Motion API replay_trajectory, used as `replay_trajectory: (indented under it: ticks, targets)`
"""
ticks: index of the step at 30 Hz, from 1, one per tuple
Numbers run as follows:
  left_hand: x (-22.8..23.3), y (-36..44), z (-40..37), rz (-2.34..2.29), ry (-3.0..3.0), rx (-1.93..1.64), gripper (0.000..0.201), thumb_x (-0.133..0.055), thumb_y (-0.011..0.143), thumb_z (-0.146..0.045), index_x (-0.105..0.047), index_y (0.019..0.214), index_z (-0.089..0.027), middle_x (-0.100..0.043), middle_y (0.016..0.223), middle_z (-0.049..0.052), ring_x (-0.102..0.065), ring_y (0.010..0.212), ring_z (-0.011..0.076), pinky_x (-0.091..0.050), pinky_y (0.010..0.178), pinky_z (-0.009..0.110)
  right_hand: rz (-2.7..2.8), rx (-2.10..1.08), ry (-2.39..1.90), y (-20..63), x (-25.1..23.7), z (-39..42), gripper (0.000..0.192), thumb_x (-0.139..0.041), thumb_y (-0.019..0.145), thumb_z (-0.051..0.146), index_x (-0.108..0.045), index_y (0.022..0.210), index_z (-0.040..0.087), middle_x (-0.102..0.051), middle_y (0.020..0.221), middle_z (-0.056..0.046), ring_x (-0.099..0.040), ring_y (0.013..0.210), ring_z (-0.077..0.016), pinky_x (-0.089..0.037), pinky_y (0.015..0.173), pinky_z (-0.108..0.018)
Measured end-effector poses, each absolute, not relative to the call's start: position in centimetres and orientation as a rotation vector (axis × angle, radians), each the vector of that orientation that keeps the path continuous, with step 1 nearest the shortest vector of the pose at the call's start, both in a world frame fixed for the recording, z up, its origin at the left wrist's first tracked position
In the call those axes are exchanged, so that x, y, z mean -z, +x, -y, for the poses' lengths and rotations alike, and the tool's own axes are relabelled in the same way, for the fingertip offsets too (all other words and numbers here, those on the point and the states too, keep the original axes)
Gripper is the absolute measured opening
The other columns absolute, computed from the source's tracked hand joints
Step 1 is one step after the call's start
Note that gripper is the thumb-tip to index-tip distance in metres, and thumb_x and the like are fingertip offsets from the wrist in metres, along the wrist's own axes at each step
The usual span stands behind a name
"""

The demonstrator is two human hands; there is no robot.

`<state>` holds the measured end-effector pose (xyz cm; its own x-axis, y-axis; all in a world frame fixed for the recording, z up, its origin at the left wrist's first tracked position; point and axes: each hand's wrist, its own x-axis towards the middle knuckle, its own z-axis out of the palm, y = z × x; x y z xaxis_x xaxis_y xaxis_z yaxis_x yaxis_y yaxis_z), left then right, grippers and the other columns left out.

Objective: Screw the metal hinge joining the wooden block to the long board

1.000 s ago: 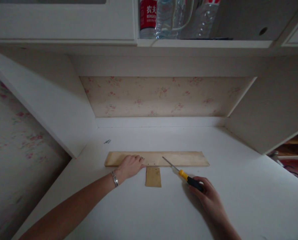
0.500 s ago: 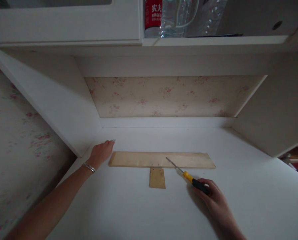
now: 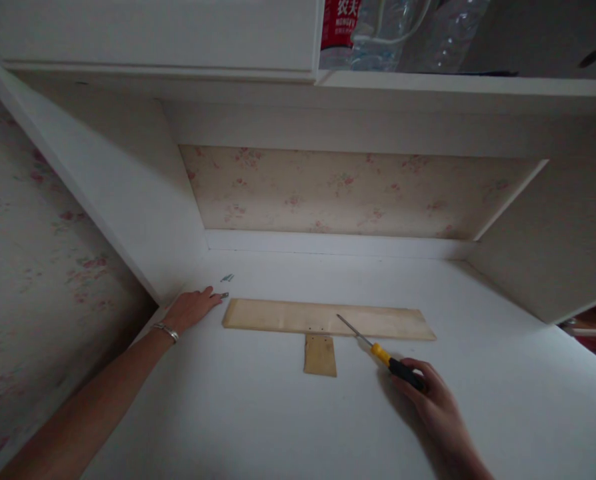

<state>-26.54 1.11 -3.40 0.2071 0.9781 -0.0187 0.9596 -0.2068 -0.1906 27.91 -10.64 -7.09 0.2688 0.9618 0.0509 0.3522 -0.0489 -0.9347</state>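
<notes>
My right hand [image 3: 425, 393] is wrapped round a screwdriver [image 3: 382, 354] with a yellow and black handle. The screwdriver's shaft slants to the upper left, its tip over the long wooden board [image 3: 278, 316]. Just below the board's near edge lies a small wooden piece [image 3: 321, 355] with two small holes by its top; two more holes show in the board. Left of the board, my left hand [image 3: 194, 311] pinches a small metal piece [image 3: 225, 295], too small to name exactly. Behind it, several small dark screws [image 3: 227, 278] seem to lie in a little pile.
The white desk top [image 3: 258, 413] is bounded by a left side panel [image 3: 113, 160], a right panel [image 3: 538, 227] and a low back strip [image 3: 328, 243]. Overhead is a cabinet [image 3: 168, 40] with plastic bottles [image 3: 383, 40] on its open shelf. Floral wallpaper [image 3: 298, 193] covers the back.
My left hand has drawn back from the screws and now shows the metal piece in its fingertips. The right hand and screwdriver are nearly still; the whole view has shifted slightly.
</notes>
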Motion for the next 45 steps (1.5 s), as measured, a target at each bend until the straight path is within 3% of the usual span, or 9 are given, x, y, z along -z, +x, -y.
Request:
replay_trajectory:
  ticks: [5,9,13,19,24,34,45]
  targets:
    - [1.6,-23.8,0.1,1.981,-2.188,-0.033,0.046,-0.031,0.093,-0.051,-0.061,0.098,-0.017,-0.056,0.097,0.013,-0.059,0.078,0.0248,-0.044,0.069,0.036,1.216,-0.788,-1.545,27.6,6.7,10.5,0.040,-0.074,0.060,0.044,-0.066,0.090,0.021,-0.067,0.087,-0.007,-0.060,0.077,-0.0250,-0.049,0.064,-0.034]
    - [0.0,-18.9,1.3,1.710,-2.516,0.099,0.037,-0.039,0.092,-0.049,-0.060,0.092,-0.019,-0.057,0.096,0.010,-0.056,0.091,0.0239,-0.041,0.084,0.036,1.246,-0.827,-1.566,28.0,7.4,10.3,0.040,-0.073,0.062,0.043,-0.064,0.094,0.020,-0.067,0.089,-0.006,-0.061,0.078,-0.0240,-0.048,0.065,-0.033]
    - [-0.5,-14.6,1.1,1.378,-2.762,0.131,0.042,-0.052,0.085,-0.053,-0.052,0.114,-0.022,-0.054,0.115,0.008,-0.052,0.104,0.0241,-0.037,0.093,0.036,1.207,-0.814,-1.540,28.0,7.7,10.3,0.043,-0.073,0.060,0.042,-0.064,0.095,0.018,-0.067,0.085,-0.006,-0.061,0.074,-0.0231,-0.049,0.061,-0.031]
    - [0.7,-12.9,-1.6,1.289,-2.844,-0.048,0.059,-0.062,0.073,-0.059,-0.048,0.117,-0.022,-0.056,0.111,0.007,-0.054,0.099,0.0250,-0.039,0.090,0.037,1.337,-0.736,-1.558,27.9,7.1,10.7,0.035,-0.068,0.068,0.041,-0.062,0.094,0.019,-0.065,0.087,-0.005,-0.060,0.075,-0.0212,-0.047,0.066,-0.032]
    - [0.6,-12.8,-3.2,1.258,-2.875,-0.031,0.055,-0.062,0.072,-0.056,-0.051,0.114,-0.022,-0.055,0.109,0.008,-0.053,0.099,0.0245,-0.040,0.091,0.035,1.373,-0.756,-1.552,28.2,7.1,10.5,0.033,-0.066,0.071,0.042,-0.061,0.095,0.020,-0.065,0.091,-0.005,-0.060,0.078,-0.0211,-0.047,0.069,-0.031]
    - [-2.8,-16.4,-10.6,1.279,-2.648,0.063,0.059,-0.051,0.083,-0.053,-0.043,0.128,-0.017,-0.047,0.122,0.012,-0.043,0.111,0.0266,-0.031,0.099,0.038,1.244,-0.822,-1.618,28.7,7.7,10.0,0.039,-0.068,0.068,0.047,-0.061,0.095,0.021,-0.067,0.089,-0.005,-0.061,0.078,-0.0223,-0.048,0.065,-0.030]
    - [-0.2,-25.0,-16.5,1.558,-2.524,-0.183,0.059,-0.051,0.082,-0.044,-0.041,0.133,-0.016,-0.046,0.126,0.016,-0.045,0.114,0.0301,-0.034,0.097,0.038,1.202,-0.777,-1.674,28.2,6.9,9.9,0.040,-0.069,0.065,0.049,-0.063,0.094,0.022,-0.068,0.082,-0.003,-0.062,0.070,-0.0218,-0.049,0.058,-0.028]
